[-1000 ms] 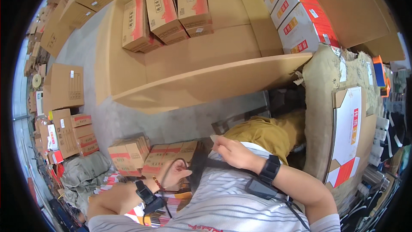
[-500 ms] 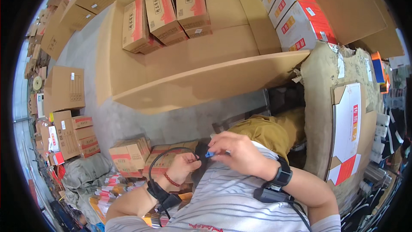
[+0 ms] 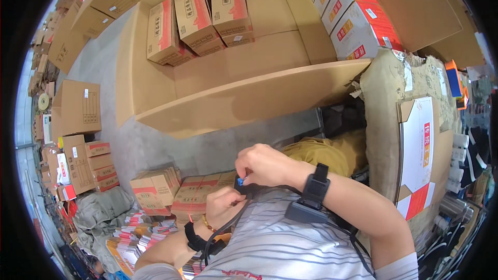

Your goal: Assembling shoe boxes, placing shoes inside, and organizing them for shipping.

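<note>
Pinching a blue piece [image 3: 240, 182], hands [image 3: 263, 166] near lettered, red-printed cartons [image 3: 196, 191].

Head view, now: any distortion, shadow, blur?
Head view: strong fisheye, black corners; head view: deep shadow beneath the open carton toward its right end; head view: right hand fairly sharp, blue bit at its fingertips too small to identify.

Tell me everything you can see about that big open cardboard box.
The big cardboard box is plain brown and looks like stiff board. Its top is open; its long near panel slants toward the person. Inside, tan-and-red cartons stand at the left, and white-and-red boxes line the right. Grey floor shows beside it. Neither the left hand nor the right hand touches it.
</note>
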